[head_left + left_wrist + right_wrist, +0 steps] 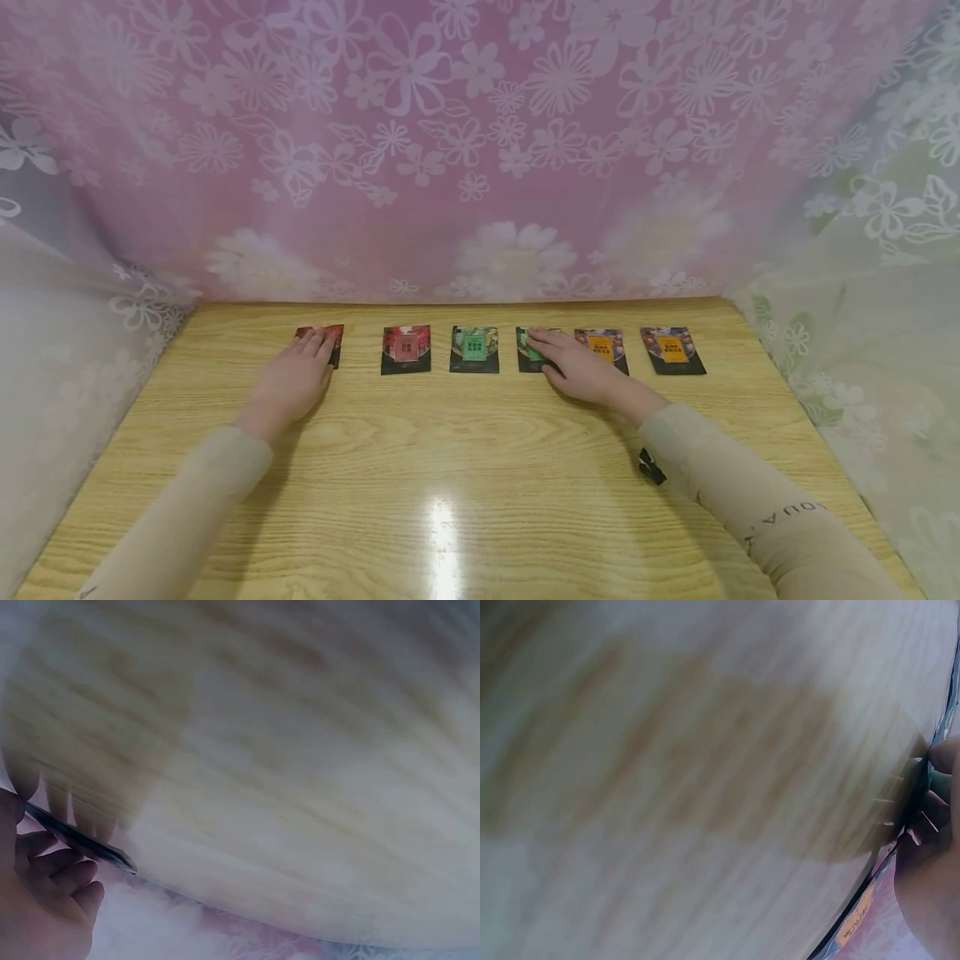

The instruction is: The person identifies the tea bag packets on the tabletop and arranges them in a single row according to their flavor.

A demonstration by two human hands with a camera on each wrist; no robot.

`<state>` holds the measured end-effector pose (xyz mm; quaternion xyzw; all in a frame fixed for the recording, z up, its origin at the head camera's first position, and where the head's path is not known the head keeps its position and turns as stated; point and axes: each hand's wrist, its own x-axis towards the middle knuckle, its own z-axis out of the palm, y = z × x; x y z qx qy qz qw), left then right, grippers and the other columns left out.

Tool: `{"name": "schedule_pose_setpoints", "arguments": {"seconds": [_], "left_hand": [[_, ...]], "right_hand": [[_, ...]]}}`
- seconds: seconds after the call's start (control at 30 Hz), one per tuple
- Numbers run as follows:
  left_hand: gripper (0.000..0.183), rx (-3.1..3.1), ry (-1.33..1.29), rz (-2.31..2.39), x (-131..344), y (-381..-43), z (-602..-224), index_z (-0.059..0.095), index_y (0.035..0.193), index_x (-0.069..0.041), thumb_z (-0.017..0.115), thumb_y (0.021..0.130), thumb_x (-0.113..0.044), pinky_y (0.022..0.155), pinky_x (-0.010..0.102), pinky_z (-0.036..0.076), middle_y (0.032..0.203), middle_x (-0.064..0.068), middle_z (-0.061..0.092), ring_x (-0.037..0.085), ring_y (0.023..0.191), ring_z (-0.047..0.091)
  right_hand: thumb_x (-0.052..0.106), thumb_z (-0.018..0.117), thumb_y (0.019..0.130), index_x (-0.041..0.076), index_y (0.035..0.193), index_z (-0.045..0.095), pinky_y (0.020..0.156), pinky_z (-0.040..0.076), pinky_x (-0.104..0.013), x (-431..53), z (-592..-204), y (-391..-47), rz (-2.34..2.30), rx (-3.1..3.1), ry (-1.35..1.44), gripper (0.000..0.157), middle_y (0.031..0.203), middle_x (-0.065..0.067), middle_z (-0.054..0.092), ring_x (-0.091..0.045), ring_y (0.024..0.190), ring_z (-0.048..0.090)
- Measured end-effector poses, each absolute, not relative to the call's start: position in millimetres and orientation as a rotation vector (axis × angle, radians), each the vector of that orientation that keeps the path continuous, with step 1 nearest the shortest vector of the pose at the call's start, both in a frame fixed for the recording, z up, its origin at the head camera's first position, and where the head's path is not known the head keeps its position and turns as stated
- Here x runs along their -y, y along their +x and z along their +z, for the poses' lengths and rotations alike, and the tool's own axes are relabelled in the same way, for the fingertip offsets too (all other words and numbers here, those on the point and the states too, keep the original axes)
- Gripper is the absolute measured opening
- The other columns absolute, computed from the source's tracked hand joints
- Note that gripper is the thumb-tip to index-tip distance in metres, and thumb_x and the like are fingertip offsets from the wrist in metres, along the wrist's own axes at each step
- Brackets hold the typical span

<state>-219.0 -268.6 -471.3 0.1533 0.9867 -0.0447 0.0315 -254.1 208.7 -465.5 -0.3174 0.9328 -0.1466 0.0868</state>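
Note:
My left hand (296, 375) lies with its fingers extended over the leftmost red-and-black packet (337, 350), covering most of it. In the left wrist view, the dark packet (82, 844) shows edge-on against the fingers. My right hand (581, 367) rests its fingertips on a green-and-black packet (523, 354), hiding much of its front. Its wrist side partly overlaps an orange-labelled packet (606, 346). Between the hands lie another red packet (407, 350) and another green packet (474, 350), both flat with labels up.
A second orange-labelled packet (672, 350) lies at the row's right end. The packets line up near the far edge of the wooden table (420, 467). Floral curtains (480, 167) hang behind and at both sides. Something small and black (651, 467) shows beside the right sleeve.

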Motion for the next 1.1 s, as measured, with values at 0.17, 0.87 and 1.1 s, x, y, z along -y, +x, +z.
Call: {"name": "schedule_pose_setpoints", "arguments": {"seconds": [0.17, 0.87, 1.1], "left_hand": [[0.058, -3.058, 0.519, -0.137, 260, -216, -471, 0.038, 0.16, 0.008, 0.049, 0.112, -0.023, 0.131, 0.058, 0.034, 0.166, 0.031, 0.037, 0.046, 0.156, 0.038], [0.06, -3.063, 0.551, -0.141, 250, -214, -476, 0.037, 0.162, 0.007, 0.047, 0.113, -0.027, 0.13, 0.057, 0.034, 0.167, 0.03, 0.036, 0.045, 0.156, 0.039], [0.059, -3.063, 0.536, -0.155, 245, -214, -476, 0.038, 0.161, 0.006, 0.049, 0.112, -0.026, 0.132, 0.056, 0.032, 0.168, 0.028, 0.036, 0.044, 0.157, 0.038]], "right_hand": [[0.015, 0.055, 0.11, 0.002, 0.163, 0.04, 0.13, 0.032, -0.062, -209, -466, -255, -0.433, -2.782, -0.947, 0.057, 0.174, -0.019, 0.031, -0.042, 0.161, 0.03], [0.015, 0.056, 0.11, 0.003, 0.164, 0.039, 0.129, 0.033, -0.063, -209, -466, -255, -0.433, -2.788, -0.953, 0.058, 0.174, -0.018, 0.032, -0.042, 0.16, 0.032], [0.015, 0.056, 0.109, 0.003, 0.164, 0.039, 0.129, 0.033, -0.063, -210, -468, -256, -0.433, -2.784, -0.949, 0.058, 0.174, -0.018, 0.032, -0.042, 0.16, 0.031]]}}
